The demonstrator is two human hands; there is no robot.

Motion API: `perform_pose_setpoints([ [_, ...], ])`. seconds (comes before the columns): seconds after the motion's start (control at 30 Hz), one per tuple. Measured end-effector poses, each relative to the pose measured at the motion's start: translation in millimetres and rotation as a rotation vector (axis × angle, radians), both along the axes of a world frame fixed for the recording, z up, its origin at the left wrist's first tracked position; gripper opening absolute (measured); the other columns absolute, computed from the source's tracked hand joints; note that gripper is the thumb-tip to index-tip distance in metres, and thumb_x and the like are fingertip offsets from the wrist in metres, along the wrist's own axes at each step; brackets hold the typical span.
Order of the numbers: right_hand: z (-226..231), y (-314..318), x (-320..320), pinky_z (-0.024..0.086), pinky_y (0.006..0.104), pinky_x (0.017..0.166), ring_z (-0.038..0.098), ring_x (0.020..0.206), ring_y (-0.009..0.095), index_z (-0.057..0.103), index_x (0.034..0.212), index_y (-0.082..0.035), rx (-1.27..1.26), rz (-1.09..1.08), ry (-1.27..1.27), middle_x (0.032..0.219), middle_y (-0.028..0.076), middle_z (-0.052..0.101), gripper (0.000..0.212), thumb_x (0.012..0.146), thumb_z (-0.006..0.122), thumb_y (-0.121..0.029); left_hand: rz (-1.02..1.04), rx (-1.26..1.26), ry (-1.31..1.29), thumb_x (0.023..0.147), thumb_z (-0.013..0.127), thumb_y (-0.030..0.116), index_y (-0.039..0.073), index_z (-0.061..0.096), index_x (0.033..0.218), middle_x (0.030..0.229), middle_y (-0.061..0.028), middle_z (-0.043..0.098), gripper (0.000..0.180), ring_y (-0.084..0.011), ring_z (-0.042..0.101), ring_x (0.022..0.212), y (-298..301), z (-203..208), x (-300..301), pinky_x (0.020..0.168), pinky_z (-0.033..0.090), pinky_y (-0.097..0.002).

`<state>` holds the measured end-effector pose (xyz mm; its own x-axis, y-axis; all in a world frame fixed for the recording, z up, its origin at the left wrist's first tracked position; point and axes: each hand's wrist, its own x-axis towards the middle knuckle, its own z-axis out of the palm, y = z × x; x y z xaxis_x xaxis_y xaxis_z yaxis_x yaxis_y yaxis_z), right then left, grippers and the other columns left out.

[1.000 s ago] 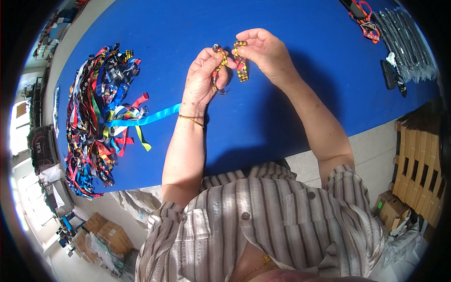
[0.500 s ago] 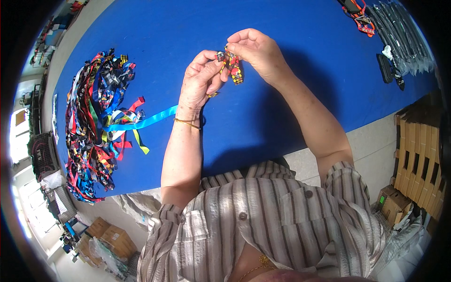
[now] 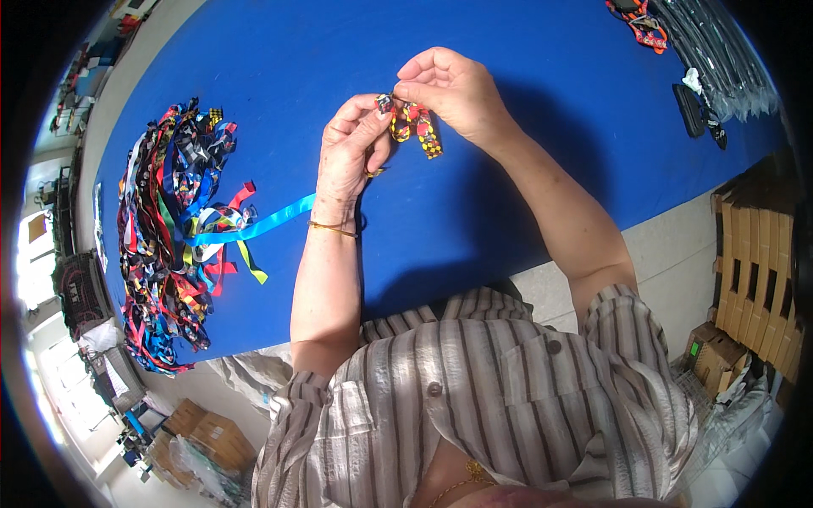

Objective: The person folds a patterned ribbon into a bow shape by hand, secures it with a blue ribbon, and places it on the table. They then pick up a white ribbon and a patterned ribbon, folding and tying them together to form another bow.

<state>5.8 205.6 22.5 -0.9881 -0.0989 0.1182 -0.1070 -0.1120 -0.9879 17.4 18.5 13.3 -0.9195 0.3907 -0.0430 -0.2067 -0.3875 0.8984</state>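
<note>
I saw a short-sleeved shirt (image 3: 474,398) in grey and cream stripes, buttoned down the front with small round buttons, and a buttoned chest pocket on the right side. The sleeves ended above the elbows, leaving both forearms bare. The left wrist carried a thin gold bangle (image 3: 332,228), and a fine gold chain (image 3: 461,481) lay at the neck

left hand (image 3: 351,148), right hand (image 3: 453,89) raised, seemingly pinching

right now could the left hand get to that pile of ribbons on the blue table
Probably yes. The left hand is pinching the patterned ribbon piece together with the right hand, so it must let go first. Bare blue table lies between it and the ribbon pile.
</note>
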Motion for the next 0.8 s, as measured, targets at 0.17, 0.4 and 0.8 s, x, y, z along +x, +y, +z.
perform_pose_setpoints([
  [0.17,1,-2,0,0.056,0.0248,0.075,0.068,0.083,0.013,0.064,0.1,0.002,0.099,0.003,0.027,0.09,0.01,0.07,0.016,0.087,0.072,-0.005,0.017,-0.058,-0.018,0.098,0.057,0.007,0.0,0.065,0.105,0.087,-0.0069,0.067,0.013,-0.0069,0.045,0.045,0,2,2,0.039,0.031,-0.0207],
  [0.4,-6,-7,-1,0.056,0.0249,0.072,0.068,0.08,0.013,0.064,0.101,0.003,-0.057,0.005,0.05,0.089,0.01,0.071,0.018,0.089,0.071,-0.009,0.029,-0.073,-0.055,0.095,0.063,0.007,-0.001,0.067,0.101,0.076,-0.0057,0.065,0.011,-0.0072,0.047,0.044,-3,-1,1,0.039,0.032,-0.0206],
  [0.8,34,11,5,0.05,0.0232,0.063,0.066,0.072,0.009,0.066,0.094,0.0,0.411,0.367,-0.284,0.072,0.008,0.068,0.027,0.095,0.065,-0.026,0.233,0.217,-0.164,0.098,0.057,0.012,-0.002,0.062,0.101,0.083,-0.006,0.066,0.015,-0.0072,0.044,0.042,-8,-2,-9,0.04,0.034,-0.0209],
])
